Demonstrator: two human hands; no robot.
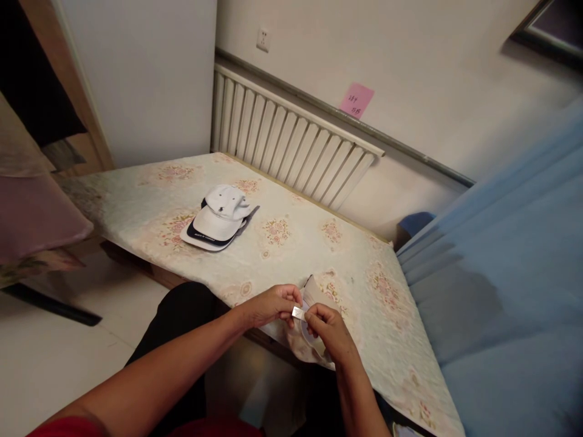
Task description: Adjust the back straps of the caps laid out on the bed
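My left hand (273, 303) and my right hand (331, 331) meet over the front edge of a flowered bed. Between their fingertips is a small whitish tag (298, 313) with a faint mark on it, pinched from both sides. Just below and behind the hands is a beige cap (298, 346), partly covered by them; whether the tag is joined to it I cannot tell. Farther back to the left, a stack of caps (225, 206) lies on the bed, a white one with a small dark logo on top and dark and white brims underneath.
The flowered bed cover (310, 246) stretches before me to a white radiator (291, 142) on the wall. A blue curtain (496, 273) hangs along the right side. Draped cloth (36, 206) is at the left, and a dark bar (54, 303) juts out low there.
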